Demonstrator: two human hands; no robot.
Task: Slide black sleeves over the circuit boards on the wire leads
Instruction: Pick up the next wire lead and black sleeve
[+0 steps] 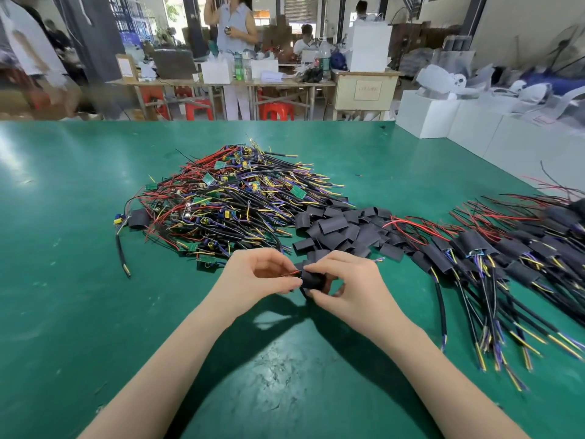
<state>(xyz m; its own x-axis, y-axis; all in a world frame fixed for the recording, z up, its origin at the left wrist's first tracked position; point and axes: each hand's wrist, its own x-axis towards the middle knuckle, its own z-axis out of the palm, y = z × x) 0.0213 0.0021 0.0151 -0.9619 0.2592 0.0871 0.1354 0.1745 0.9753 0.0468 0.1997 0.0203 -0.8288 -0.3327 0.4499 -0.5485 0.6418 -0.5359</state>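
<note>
I am pinching a black sleeve (311, 278) in both curled hands, left hand (253, 280) and right hand (345, 285), above the green table (79, 248); the desk label (367, 89) is proving unreadable.

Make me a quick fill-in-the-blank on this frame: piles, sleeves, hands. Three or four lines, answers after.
1. Both hands, left hand and right hand, hold one ____ sleeve.
2. The table surface is ____.
3. The loose sleeves lie to the ____ of the unsleeved boards pile.
4. The finished leads lie on the person's ____ side.

Answers: black; green; right; right
</note>
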